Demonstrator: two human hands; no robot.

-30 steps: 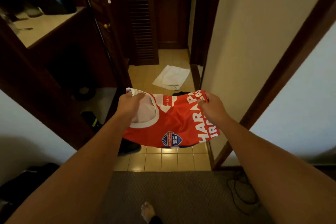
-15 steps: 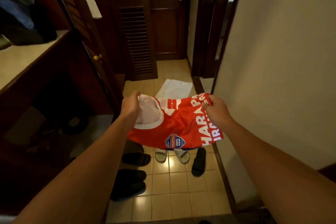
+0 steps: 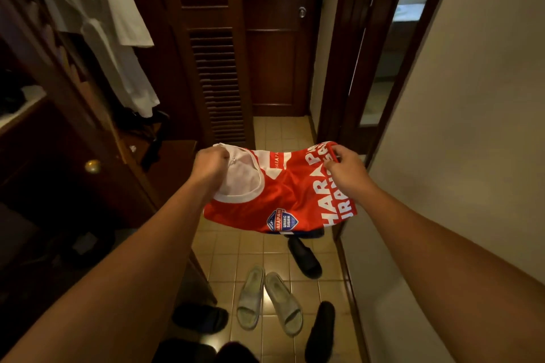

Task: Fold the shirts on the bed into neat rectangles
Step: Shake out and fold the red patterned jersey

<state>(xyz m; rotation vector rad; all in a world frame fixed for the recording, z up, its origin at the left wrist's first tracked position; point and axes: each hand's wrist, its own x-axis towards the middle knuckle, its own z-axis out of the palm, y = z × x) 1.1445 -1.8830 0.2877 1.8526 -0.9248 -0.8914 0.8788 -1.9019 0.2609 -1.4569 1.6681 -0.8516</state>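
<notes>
- The left hand point(image 3: 210, 164) grips the shirt point(image 3: 280, 194) at its white collar end, fingers curled round the cloth.
- The right hand point(image 3: 346, 171) pinches the shirt's far right corner between thumb and fingertips.
- The shirt is red with white lettering and a blue badge; it hangs folded between the two hands, held out in the air at arm's length above the floor point(image 3: 224, 256), its lower edge sagging toward the person.
- Below the shirt, on the tiled floor, lies a pair of pale slides point(image 3: 269, 299), side by side.
- A black slide point(image 3: 305, 258) lies just under the shirt's lower right edge; another point(image 3: 320, 330) lies nearer the person on the right; a third point(image 3: 200, 318) sits left of the pale pair.
- Beyond the hands stands a louvred door point(image 3: 212, 47), with a plain door point(image 3: 280, 38) to its right.
- Up and to the left of the left hand hangs a white garment point(image 3: 103, 23).
- To the right of the right hand runs a pale wall point(image 3: 472, 127).
</notes>
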